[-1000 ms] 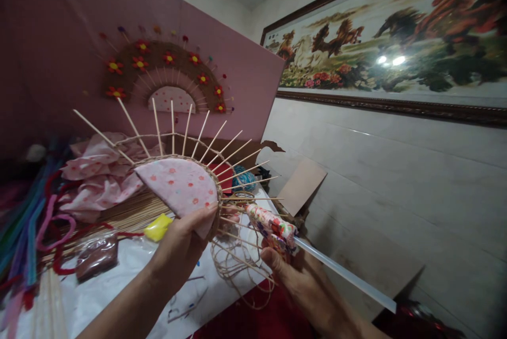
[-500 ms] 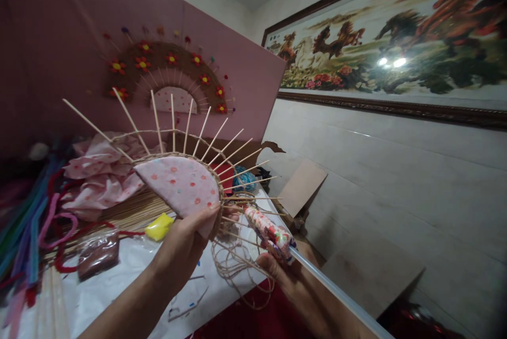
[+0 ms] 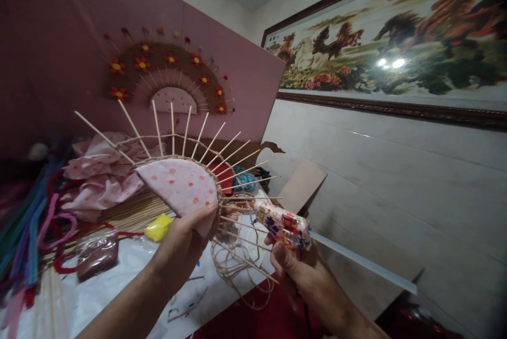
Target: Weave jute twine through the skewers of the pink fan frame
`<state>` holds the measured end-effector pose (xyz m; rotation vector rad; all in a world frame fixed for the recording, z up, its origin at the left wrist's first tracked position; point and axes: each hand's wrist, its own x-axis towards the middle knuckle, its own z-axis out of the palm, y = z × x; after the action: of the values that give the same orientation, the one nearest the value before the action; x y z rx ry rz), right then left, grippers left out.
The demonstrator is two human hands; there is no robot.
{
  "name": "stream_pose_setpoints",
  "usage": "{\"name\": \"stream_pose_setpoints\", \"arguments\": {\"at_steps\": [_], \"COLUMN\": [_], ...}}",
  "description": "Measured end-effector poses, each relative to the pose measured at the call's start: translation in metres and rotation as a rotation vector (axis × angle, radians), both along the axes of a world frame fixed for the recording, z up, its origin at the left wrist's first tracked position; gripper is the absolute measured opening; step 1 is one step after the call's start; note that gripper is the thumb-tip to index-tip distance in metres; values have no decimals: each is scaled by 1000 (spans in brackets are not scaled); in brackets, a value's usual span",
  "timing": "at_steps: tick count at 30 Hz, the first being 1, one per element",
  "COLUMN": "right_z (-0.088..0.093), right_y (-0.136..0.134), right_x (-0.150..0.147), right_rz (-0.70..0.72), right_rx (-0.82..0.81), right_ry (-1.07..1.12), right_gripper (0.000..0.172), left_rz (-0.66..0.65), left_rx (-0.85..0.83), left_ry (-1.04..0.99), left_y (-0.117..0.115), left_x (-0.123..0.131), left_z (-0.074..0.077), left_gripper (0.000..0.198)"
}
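Observation:
My left hand (image 3: 194, 231) grips the lower right end of a half-round fan (image 3: 180, 183) covered in pink flowered fabric, thumb on the front. Thin wooden sticks (image 3: 203, 128) radiate from its curved edge, and twine (image 3: 233, 167) runs across them. In my right hand (image 3: 299, 270) is a hot glue gun (image 3: 281, 222) wrapped in flowery paper, its fingers closed round the handle. The nozzle points left, close to the sticks on the fan's right side; whether it touches cannot be made out. A long clear glue stick (image 3: 364, 261) juts from the gun's back end.
Loose twine (image 3: 237, 275) lies on the white table cover (image 3: 138, 286). Pink fabric (image 3: 95, 180), a yellow packet (image 3: 158, 227), a brown packet (image 3: 98, 254), pipe cleaners (image 3: 35, 223) and blue yarn (image 3: 244, 179) surround the work. A pink board (image 3: 245, 85) bearing a decorated fan stands behind.
The glue gun has turned and shifted right, so its glue stick now lies flatter. The fan has tilted slightly, its left sticks lower, while my left hand keeps the same grip.

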<state>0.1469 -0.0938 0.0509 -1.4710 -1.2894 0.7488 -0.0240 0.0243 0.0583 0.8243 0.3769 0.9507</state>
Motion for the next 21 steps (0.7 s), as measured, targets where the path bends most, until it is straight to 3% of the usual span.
{"name": "stream_pose_setpoints", "arguments": {"at_steps": [5,10,14,18,21], "right_z": [1,15,15,10,4], "right_y": [1,1,0,-1,5], "right_x": [-5,-11,-11,-6,8], "right_rz": [74,53,55,43,-112], "right_rx": [-52,-24,-31,74,224], "right_ry": [180,279,324,456,468], "right_gripper": [46,51,56,52,48], "left_rz": [-30,-14,1,-5,45], "left_rx": [-3,-47,-65,-45,-33], "left_ry": [-11,-6,-1,-25,-21], "left_y": [2,3,5,8,13], "left_x": [0,1,0,-4,-8], "left_z": [-1,0,-1,1,6], "left_gripper": [21,19,19,20,18]}}
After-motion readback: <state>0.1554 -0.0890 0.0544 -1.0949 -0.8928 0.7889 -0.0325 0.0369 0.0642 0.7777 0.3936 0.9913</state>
